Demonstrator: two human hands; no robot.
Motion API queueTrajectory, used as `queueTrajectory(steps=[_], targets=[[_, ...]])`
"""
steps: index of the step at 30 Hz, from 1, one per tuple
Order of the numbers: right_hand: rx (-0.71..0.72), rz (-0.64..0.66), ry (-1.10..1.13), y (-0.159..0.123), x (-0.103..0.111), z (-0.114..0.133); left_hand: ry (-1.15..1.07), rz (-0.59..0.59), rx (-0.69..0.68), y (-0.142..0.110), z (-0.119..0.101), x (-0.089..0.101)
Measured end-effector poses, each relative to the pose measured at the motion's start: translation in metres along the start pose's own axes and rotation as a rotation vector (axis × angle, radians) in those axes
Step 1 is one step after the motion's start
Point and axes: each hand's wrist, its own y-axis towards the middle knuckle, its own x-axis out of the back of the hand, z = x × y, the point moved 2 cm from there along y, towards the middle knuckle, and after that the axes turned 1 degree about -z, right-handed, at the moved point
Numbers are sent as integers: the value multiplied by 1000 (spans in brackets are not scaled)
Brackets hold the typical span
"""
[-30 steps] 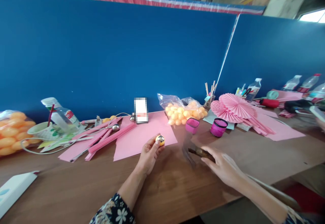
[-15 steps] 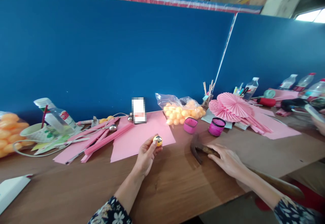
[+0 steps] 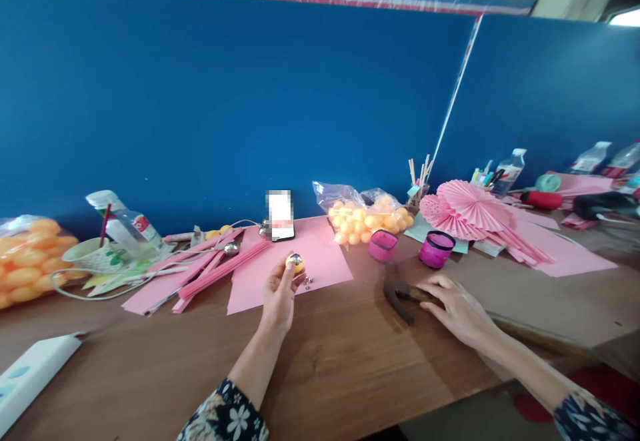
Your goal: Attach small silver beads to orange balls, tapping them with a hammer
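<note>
My left hand (image 3: 281, 297) is closed, pinching a small yellow ball (image 3: 296, 266) with a shiny silver piece showing on it. It is raised over the near part of a pink paper sheet (image 3: 250, 284). Right beside it, several tiny silver bits (image 3: 308, 283) lie on the paper, too small to name. My right hand (image 3: 453, 307) curls over the wooden handle of a claw hammer (image 3: 417, 294), close to its dark head. The hammer lies on the table, its handle partly covered by my hand and forearm.
Behind the hammer stand two magenta rings (image 3: 383, 246), near a bag of orange balls (image 3: 357, 221). A phone (image 3: 283, 227) leans at the back of the paper. Pink strips (image 3: 225, 267), a cup (image 3: 95, 257) and a power strip (image 3: 37, 374) are left; pink paper fans (image 3: 473, 211) are right.
My left hand has moved left and slightly back with the ball, uncovering the tiny silver bits on the paper. The view has turned a little left. My right hand stays on the hammer.
</note>
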Motion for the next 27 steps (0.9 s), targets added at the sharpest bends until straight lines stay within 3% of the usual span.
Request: queueTrajectory(steps=[7, 10, 13, 16, 19, 21, 24, 27], targets=[[23, -2, -34, 6, -2, -22, 32, -214, -70, 11, 1, 15], [32, 26, -56, 9, 8, -14, 60, -258, -65, 12, 4, 19], [67, -53, -63, 13, 29, 26, 42, -295, -55, 13, 5, 21], [162, -62, 79, 23, 37, 91, 39, -290, -44, 13, 4, 20], [280, 37, 235, 44, 17, 148, 26, -262, -27, 12, 5, 18], [287, 81, 257, 64, -8, 169, -7, -240, -17, 12, 6, 17], [212, 134, 242, 95, -44, 177, -49, -189, 1, 13, 9, 16], [173, 161, 261, 117, -67, 176, -83, -171, 16, 15, 13, 16]])
